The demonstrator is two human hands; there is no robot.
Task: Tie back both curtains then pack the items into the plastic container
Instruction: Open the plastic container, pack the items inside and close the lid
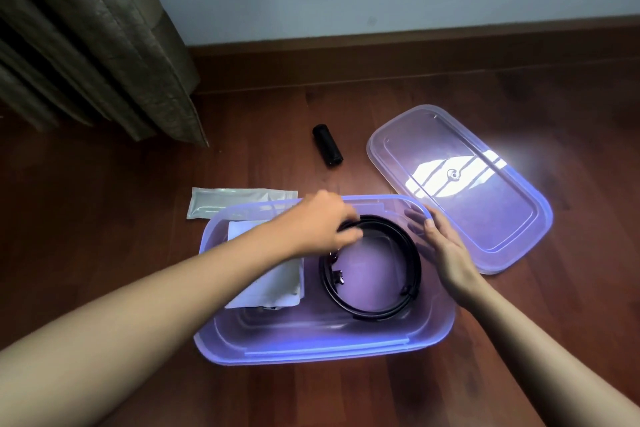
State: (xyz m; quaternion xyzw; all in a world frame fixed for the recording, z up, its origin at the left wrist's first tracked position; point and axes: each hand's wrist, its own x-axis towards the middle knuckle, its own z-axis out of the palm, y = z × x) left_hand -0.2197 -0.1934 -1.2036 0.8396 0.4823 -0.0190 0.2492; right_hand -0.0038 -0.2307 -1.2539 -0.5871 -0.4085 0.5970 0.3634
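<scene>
A translucent purple plastic container (311,350) sits open on the wooden floor in front of me. Inside it lies a coiled black belt (414,274) with a metal buckle, beside a white packet (273,284). My left hand (322,225) reaches into the container, and its fingers pinch the far edge of the belt coil. My right hand (446,250) rests flat against the container's right rim, fingers spread, holding nothing. A second flat packet (225,201) lies on the floor behind the container. A black cylinder (327,144) lies farther back.
The container's lid (485,218) lies upside down on the floor to the right, overlapping the container's corner. A brown curtain (86,38) hangs at the upper left, reaching the floor. A pale wall with a wooden skirting board runs along the back.
</scene>
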